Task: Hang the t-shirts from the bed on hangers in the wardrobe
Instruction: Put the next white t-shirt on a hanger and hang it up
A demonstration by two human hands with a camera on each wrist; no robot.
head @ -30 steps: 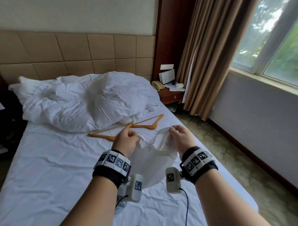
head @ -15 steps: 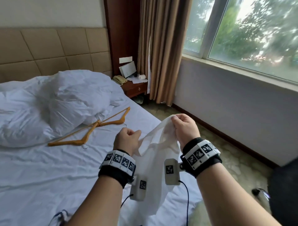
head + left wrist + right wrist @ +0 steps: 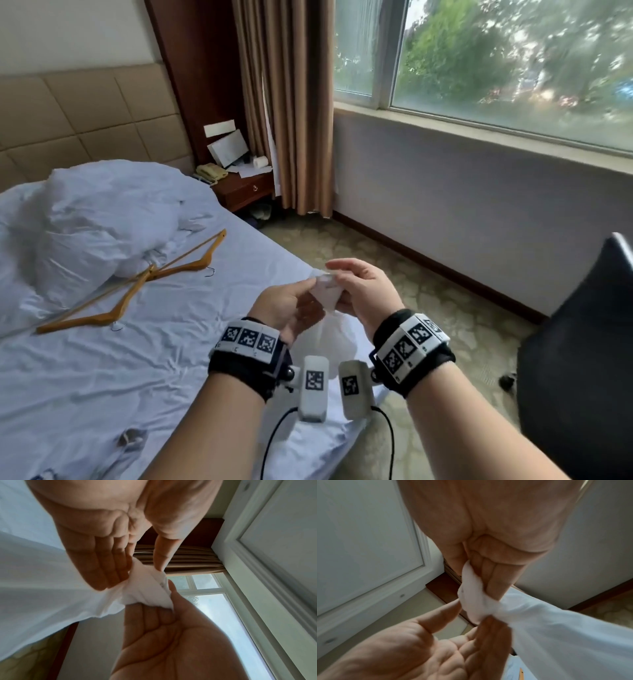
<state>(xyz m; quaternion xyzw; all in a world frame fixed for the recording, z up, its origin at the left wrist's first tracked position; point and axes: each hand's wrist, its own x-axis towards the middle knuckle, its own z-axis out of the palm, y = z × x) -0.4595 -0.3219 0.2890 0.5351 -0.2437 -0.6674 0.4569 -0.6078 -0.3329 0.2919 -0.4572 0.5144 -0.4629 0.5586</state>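
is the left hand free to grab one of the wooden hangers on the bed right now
Probably not yet: the left hand is pinching the white t-shirt together with the right hand. The hangers lie uncovered on the bed to its left.

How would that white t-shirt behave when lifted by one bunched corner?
Probably floppy: the white t-shirt hangs limp below both hands' fingers. Likely light, since a fingertip pinch holds it. It could snag or drag on the bed.

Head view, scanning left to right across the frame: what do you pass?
Duvet → wooden hangers → nightstand → left hand → white t-shirt → right hand → black chair.
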